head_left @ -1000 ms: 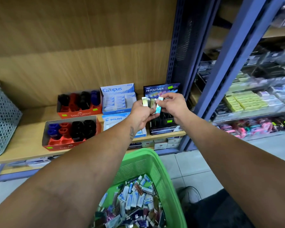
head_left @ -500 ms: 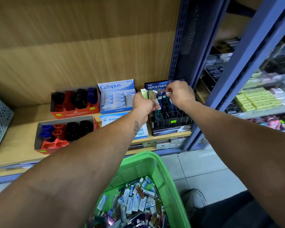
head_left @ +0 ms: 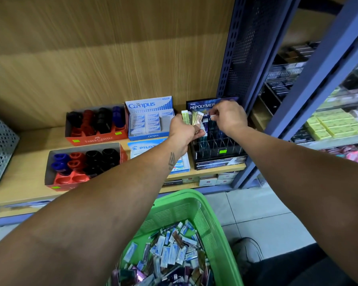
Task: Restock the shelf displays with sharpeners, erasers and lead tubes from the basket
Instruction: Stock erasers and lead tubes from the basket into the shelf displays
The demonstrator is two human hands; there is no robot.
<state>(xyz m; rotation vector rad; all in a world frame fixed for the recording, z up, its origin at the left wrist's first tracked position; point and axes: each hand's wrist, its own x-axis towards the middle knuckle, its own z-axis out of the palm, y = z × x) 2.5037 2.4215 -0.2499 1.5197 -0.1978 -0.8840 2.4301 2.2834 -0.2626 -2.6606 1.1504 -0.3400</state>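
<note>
Two hands raised over the right end of the shelf [head_left: 25, 174]. Left hand [head_left: 184, 131] curled round a fan of lead tubes [head_left: 192, 118] — gold and green ones, upright, just left of the black rack [head_left: 217, 147]. Right hand [head_left: 228, 118] pinching one small tube [head_left: 212, 116] above the rack's back rows, under the Hi-Polymer card. Eraser boxes [head_left: 151, 122] — blue and white — beside the rack toward the middle of the shelf. Sharpener trays [head_left: 85, 164], red and grey, further left, one at the back edge, one at the front edge, loaded with black, red and blue sharpeners. Green basket [head_left: 196, 211] low in front of the shelf, heaped with mixed packets. Grey perforated bin [head_left: 0, 149] at the left end.
</note>
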